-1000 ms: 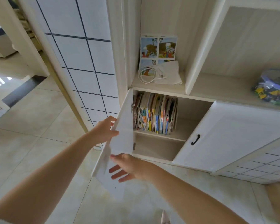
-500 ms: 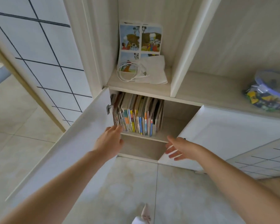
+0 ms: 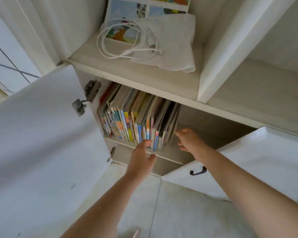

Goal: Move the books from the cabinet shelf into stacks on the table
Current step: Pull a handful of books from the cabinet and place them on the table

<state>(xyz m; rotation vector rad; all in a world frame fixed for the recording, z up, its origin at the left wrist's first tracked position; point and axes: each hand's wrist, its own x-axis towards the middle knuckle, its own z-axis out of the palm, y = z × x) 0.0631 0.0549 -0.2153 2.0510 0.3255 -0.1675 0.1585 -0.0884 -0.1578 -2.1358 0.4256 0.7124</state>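
Observation:
A row of thin colourful books [image 3: 136, 117] stands upright on the upper shelf [image 3: 163, 156] inside the open cabinet, packed against its left wall. My left hand [image 3: 141, 158] is open in front of the row, fingertips touching the lower spines near the right end. My right hand [image 3: 187, 140] is open at the right end of the row, fingers against the outermost book. Neither hand grips a book. No table is in view.
The left cabinet door [image 3: 41, 134] swings wide open at my left; the right door [image 3: 248, 162] with a black handle [image 3: 198, 171] is open at my right. Above lie a white cable [image 3: 124, 40], a cloth [image 3: 172, 48] and a picture sheet [image 3: 127, 18]. Tiled floor [image 3: 170, 212] below.
The view has moved closer to the cabinet. Both hands have reached forward from in front of the opening to the right end of the book row.

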